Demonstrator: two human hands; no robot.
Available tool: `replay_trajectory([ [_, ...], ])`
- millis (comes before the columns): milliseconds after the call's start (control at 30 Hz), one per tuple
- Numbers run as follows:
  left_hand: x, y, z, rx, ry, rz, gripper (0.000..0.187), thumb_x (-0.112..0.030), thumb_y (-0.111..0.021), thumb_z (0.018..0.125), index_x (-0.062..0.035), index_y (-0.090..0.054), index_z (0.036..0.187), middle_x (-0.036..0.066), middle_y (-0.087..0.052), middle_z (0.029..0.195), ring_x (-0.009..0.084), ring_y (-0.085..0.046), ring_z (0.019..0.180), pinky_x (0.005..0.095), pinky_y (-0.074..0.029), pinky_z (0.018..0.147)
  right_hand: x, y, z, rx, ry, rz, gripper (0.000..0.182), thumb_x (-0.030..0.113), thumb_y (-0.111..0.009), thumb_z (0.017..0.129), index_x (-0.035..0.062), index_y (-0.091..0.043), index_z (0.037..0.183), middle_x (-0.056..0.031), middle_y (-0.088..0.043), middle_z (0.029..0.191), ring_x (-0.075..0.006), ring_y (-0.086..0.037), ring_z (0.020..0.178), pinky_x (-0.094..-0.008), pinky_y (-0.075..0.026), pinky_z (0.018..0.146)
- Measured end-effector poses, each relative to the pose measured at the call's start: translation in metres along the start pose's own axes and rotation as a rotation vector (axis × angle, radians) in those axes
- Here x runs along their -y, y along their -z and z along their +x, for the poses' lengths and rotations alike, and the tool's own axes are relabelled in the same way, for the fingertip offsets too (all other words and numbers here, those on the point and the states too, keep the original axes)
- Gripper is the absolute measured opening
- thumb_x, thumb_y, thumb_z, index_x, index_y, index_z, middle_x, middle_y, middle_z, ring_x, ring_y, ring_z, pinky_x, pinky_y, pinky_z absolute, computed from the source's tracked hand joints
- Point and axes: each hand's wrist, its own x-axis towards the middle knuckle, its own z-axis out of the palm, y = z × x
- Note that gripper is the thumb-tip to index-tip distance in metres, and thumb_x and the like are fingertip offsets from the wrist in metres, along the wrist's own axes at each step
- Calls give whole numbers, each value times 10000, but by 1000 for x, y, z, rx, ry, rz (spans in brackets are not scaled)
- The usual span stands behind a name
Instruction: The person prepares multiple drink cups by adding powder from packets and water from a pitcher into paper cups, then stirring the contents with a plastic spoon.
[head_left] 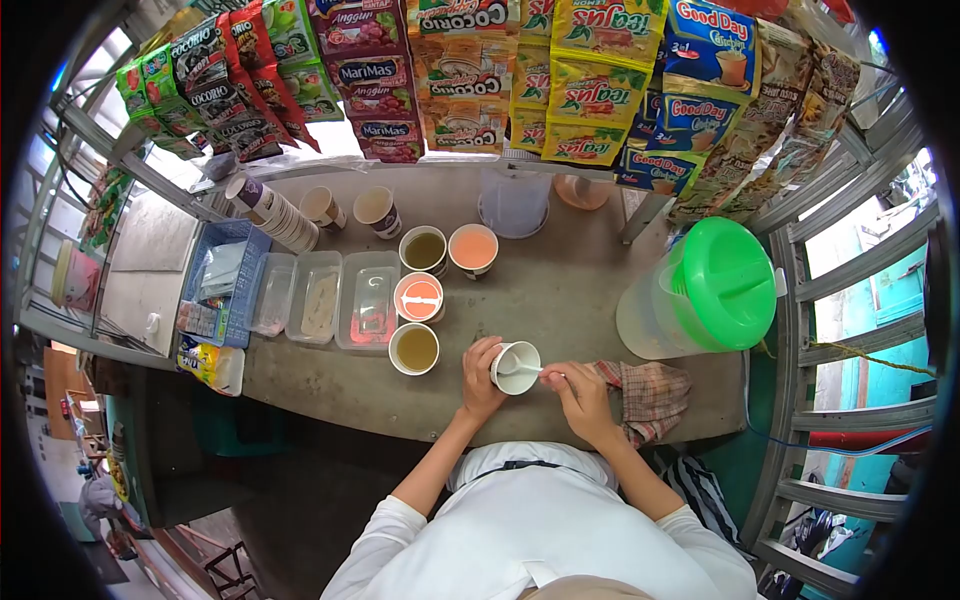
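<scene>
My left hand (484, 378) is wrapped round the side of a white paper cup (527, 384) near the front edge of the counter. Inside the cup is something pale, and a white spoon (524, 369) dips into it. The spoon's handle is pinched between the fingers of my right hand (582, 398). Just left of the held cup stands a cup of olive-brown drink (415, 349). Behind that are an orange-filled cup (419, 297) with a white shape on its surface, a dark greenish drink (424, 250) and another orange drink (473, 249).
A checked cloth (655, 398) lies beside my right hand. Further right stands a green-lidded pitcher (650, 310). Clear plastic containers (367, 290), a blue basket (237, 290) and stacked cups (270, 212) occupy the left. Drink sachets (465, 80) hang over the back edge.
</scene>
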Motion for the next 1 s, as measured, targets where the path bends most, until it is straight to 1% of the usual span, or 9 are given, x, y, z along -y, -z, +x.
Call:
replay_trajectory([
  [100, -1, 1, 1, -2, 2, 7, 762, -23, -823, 589, -72, -429, 1239, 181, -559, 1201, 366, -556, 1085, 447, -445, 934, -5, 0, 1, 27, 57, -66, 180, 188, -545, 947, 55, -661, 917, -57, -674, 838, -224, -617, 757, -339, -391, 708],
  [200, -1, 1, 1, 0, 3, 10, 763, -45, -823, 595, -79, -426, 1245, 175, -559, 1207, 368, -556, 1089, 456, -437, 929, 1, 1, -1, 8, -22, 6, 174, 180, -546, 944, 53, -658, 905, -54, -670, 830, -224, -613, 757, -341, -389, 707],
  [300, 1, -1, -2, -1, 5, 6, 759, -84, -818, 607, -92, -424, 1256, 162, -557, 1220, 369, -556, 1097, 471, -422, 918, 0, 4, 1, 51, 101, -150, 161, 171, -554, 934, 53, -657, 896, -52, -668, 829, -226, -610, 761, -341, -385, 705],
  [400, 2, -1, -3, 2, 3, 8, 760, -88, -819, 607, -92, -425, 1256, 160, -558, 1220, 367, -555, 1098, 469, -421, 917, 3, 3, 0, 27, 71, -110, 148, 169, -567, 921, 57, -657, 888, -53, -668, 835, -226, -607, 769, -345, -380, 712],
  [500, 2, -1, -3, 3, 0, 6, 760, -88, -820, 605, -93, -428, 1256, 156, -559, 1221, 364, -556, 1099, 467, -419, 918, 4, 3, 0, 37, 131, -194, 141, 168, -573, 916, 59, -656, 882, -53, -669, 838, -222, -604, 774, -347, -374, 723],
  [700, 2, -2, -2, 3, -6, 8, 767, -73, -821, 596, -93, -431, 1256, 153, -559, 1223, 361, -556, 1100, 463, -418, 919, 5, 4, 1, 50, 123, -202, 140, 165, -570, 917, 59, -651, 874, -43, -673, 857, -214, -602, 786, -347, -368, 729],
  [800, 1, -1, -3, 3, -2, 2, 767, -70, -821, 598, -92, -430, 1257, 156, -560, 1223, 361, -556, 1102, 463, -418, 921, 1, 2, -1, 9, 97, -181, 133, 163, -571, 914, 63, -645, 867, -38, -668, 857, -217, -600, 787, -348, -365, 734],
  [900, 0, -1, -1, -2, 6, 0, 766, -73, -822, 603, -91, -428, 1260, 158, -559, 1225, 362, -555, 1104, 464, -417, 924, 5, 5, 1, 71, 126, -195, 124, 158, -570, 913, 68, -641, 867, -42, -658, 844, -222, -597, 791, -350, -363, 742],
  [1000, 1, -1, -3, -7, 13, -5, 765, -77, -823, 608, -94, -427, 1263, 158, -558, 1228, 362, -554, 1109, 463, -416, 929, 4, 1, 0, 22, 92, -193, 115, 160, -574, 912, 75, -641, 876, -42, -656, 845, -221, -595, 798, -353, -360, 756],
])
